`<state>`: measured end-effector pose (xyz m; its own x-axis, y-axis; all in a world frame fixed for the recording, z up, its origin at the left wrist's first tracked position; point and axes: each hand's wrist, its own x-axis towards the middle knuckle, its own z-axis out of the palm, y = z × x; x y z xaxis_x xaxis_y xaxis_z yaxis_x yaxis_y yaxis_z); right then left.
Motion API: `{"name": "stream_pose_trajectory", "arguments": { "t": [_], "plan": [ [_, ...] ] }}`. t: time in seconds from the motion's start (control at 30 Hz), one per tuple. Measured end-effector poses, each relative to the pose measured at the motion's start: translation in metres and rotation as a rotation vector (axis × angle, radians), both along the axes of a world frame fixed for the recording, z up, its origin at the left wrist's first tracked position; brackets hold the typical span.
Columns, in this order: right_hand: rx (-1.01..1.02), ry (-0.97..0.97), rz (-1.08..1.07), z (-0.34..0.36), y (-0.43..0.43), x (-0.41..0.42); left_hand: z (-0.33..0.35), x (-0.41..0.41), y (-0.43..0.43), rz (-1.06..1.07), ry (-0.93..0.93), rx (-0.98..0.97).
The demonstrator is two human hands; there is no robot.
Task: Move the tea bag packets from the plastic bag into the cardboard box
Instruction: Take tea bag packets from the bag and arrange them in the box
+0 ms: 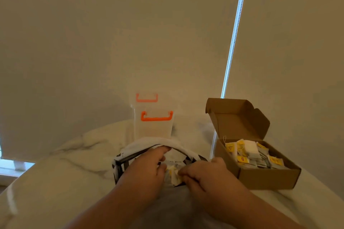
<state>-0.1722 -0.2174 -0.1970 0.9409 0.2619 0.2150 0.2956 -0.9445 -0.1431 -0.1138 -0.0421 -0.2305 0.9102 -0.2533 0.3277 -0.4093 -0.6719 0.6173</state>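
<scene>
A white plastic bag (141,147) with black print lies open on the marble table, right in front of me. My left hand (147,169) reaches into its mouth and its fingers hold the far rim up. My right hand (202,174) is at the bag's right side and pinches tea bag packets (174,174), white with yellow, just inside the opening. To the right stands the brown cardboard box (268,176), lid up, with several yellow-and-white tea bag packets (255,154) inside it.
A clear plastic container (153,122) with orange handles stands behind the bag against a beige roller blind. The blind's bead chain (233,42) hangs behind the box. The round marble table's edge (16,182) curves away at the left.
</scene>
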Motion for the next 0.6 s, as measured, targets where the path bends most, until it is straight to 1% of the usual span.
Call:
{"name": "stream_pose_trajectory", "arguments": {
  "t": [0.1, 0.2, 0.3, 0.37, 0.43, 0.53, 0.6],
  "plan": [
    [-0.062, -0.008, -0.05, 0.001, 0.0, 0.0, -0.001, -0.002, -0.012, -0.024, -0.057, 0.128],
    [-0.148, 0.111, -0.142, 0.004, 0.003, 0.0, -0.006, -0.005, -0.025, -0.032, -0.07, 0.302],
    [-0.169, 0.211, -0.199, 0.006, 0.006, 0.0, -0.011, -0.007, -0.027, -0.054, -0.103, 0.445],
    [-0.173, 0.255, -0.223, 0.006, 0.008, 0.0, -0.01, -0.009, -0.027, -0.068, -0.102, 0.475],
    [-0.165, 0.255, -0.248, 0.007, 0.009, 0.0, -0.006, -0.013, -0.027, -0.089, -0.112, 0.525],
    [-0.093, 0.243, -0.269, 0.008, 0.007, 0.001, -0.001, -0.015, -0.027, -0.138, -0.096, 0.548],
    [-0.013, 0.226, -0.273, 0.007, 0.004, 0.003, 0.002, -0.015, -0.026, -0.154, -0.099, 0.498]
  ]
}}
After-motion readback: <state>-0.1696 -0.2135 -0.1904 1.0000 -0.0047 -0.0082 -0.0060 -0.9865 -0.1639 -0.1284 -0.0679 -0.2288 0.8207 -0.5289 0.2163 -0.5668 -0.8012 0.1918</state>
